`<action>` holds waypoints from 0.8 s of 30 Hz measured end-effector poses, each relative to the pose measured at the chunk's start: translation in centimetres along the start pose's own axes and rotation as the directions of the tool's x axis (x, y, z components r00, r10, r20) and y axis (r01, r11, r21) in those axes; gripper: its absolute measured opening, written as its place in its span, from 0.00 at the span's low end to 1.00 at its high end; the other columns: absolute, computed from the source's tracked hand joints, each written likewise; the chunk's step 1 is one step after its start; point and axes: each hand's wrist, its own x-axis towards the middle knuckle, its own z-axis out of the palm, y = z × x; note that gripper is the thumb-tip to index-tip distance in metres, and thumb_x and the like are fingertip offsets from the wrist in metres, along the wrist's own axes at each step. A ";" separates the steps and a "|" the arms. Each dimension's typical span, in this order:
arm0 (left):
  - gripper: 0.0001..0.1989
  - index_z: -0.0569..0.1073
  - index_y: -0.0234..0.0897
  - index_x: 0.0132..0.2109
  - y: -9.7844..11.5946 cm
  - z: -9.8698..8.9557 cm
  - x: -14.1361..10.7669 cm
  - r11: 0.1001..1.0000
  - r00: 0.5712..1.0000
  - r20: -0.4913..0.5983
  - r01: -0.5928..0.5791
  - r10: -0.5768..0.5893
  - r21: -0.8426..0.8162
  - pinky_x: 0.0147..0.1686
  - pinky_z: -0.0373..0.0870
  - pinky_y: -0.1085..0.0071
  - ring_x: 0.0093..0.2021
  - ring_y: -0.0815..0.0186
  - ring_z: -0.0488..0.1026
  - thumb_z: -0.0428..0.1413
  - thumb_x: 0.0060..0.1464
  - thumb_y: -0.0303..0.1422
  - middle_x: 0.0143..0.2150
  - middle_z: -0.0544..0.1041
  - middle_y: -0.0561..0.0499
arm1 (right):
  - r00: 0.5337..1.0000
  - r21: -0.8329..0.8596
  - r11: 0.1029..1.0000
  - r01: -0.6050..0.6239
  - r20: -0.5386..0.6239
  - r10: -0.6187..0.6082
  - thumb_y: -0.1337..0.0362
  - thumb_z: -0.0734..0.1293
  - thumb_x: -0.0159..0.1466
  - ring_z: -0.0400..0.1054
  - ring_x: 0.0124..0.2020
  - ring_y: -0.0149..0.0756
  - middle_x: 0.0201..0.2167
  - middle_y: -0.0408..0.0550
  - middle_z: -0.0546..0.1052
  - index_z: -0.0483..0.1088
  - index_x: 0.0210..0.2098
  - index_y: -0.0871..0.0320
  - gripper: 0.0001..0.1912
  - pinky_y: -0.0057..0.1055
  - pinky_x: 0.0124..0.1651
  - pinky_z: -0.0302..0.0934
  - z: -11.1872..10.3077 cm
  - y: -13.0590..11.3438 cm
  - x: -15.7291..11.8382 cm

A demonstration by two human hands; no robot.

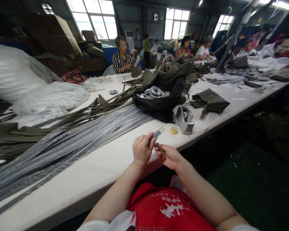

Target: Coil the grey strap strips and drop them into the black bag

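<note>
a dim workshop with three large windows [93,19] along its back wall holds a long white desk [86,183]. the wrapped strip [157,134] is up in the left hand [142,148], over the near edge of the desk, its clear end poking out past the fingers, which are curled around it. the right hand [170,156] is just beside, fingers pinching a small brown piece [161,150]; whether the two join i cannot tell.

the strip looks light and flexible, its plastic probably a bit slippery, so a grip on the covered part, clear of the loose end, should suit. the brown piece seems thin and bendy, hardly fragile; a pinch at its edge should do.

counting: one strip, one brown piece, one yellow disc [173,130], one tape dispenser [185,120], one black bag [162,107] with several clear rolls [156,92] heaped inside, one olive handbag [210,100] lying apart at right. the grey straps [86,131] overlap too much to count.
</note>
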 end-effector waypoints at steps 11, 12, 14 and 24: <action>0.13 0.76 0.39 0.46 0.6 1.6 -0.6 0.955 0.971 0.180 0.197 -0.158 -0.222 0.42 0.68 0.69 0.39 0.64 0.73 0.50 0.62 0.38 0.37 0.76 0.48 | 0.993 0.080 0.990 -0.117 0.000 0.117 0.68 0.53 0.72 0.54 0.11 0.16 0.20 0.37 0.69 0.64 0.34 0.61 0.13 0.13 0.17 0.52 -0.1 -0.1 -0.8; 0.14 0.76 0.39 0.46 0.5 1.7 -0.7 0.952 0.965 0.195 0.216 -0.174 -0.217 0.42 0.69 0.69 0.39 0.64 0.73 0.49 0.62 0.38 0.38 0.75 0.48 | 0.995 0.060 0.994 -0.094 -0.009 0.095 0.68 0.53 0.71 0.54 0.11 0.16 0.19 0.37 0.69 0.63 0.34 0.60 0.12 0.13 0.16 0.51 -0.1 0.2 -0.6; 0.15 0.76 0.41 0.47 0.3 1.9 -0.9 0.942 0.949 0.225 0.267 -0.221 -0.201 0.43 0.70 0.67 0.40 0.63 0.73 0.48 0.62 0.39 0.39 0.74 0.46 | 0.999 0.005 1.000 -0.030 -0.019 0.030 0.67 0.56 0.70 0.53 0.11 0.17 0.18 0.36 0.69 0.63 0.34 0.59 0.09 0.14 0.16 0.50 -0.4 0.8 -0.2; 0.15 0.78 0.36 0.44 -0.1 3.1 -1.1 0.706 0.847 0.370 0.526 -0.382 -0.475 0.48 0.69 0.69 0.44 0.63 0.75 0.53 0.57 0.39 0.43 0.80 0.47 | 0.972 -0.362 0.902 0.235 0.110 -0.209 0.54 0.67 0.60 0.52 0.08 0.21 0.12 0.36 0.67 0.63 0.23 0.59 0.18 0.19 0.12 0.45 -1.6 1.7 0.5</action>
